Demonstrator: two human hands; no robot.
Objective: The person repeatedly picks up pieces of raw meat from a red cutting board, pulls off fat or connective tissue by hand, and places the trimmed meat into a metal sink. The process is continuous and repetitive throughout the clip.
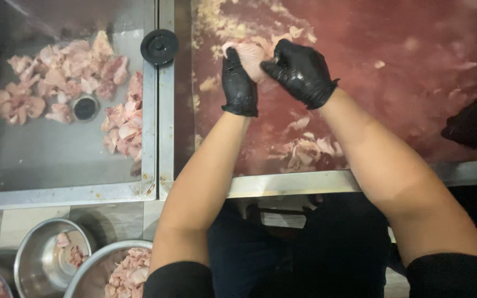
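Both my hands wear black gloves and meet over a reddish cutting board [393,60]. My left hand [238,83] and my right hand [300,70] together grip one pale pink piece of raw meat [249,55], held just above the board. The meat's lower part is hidden by my fingers. Scraps of fat and meat [305,149] lie on the board near its front edge, under my forearms.
A steel sink [62,160] at left holds several raw meat pieces [62,77] around its drain [85,107]; a black plug [159,47] sits on its rim. Steel bowls [48,259] with meat stand at lower left. Another person's black-gloved hand [476,124] is at right.
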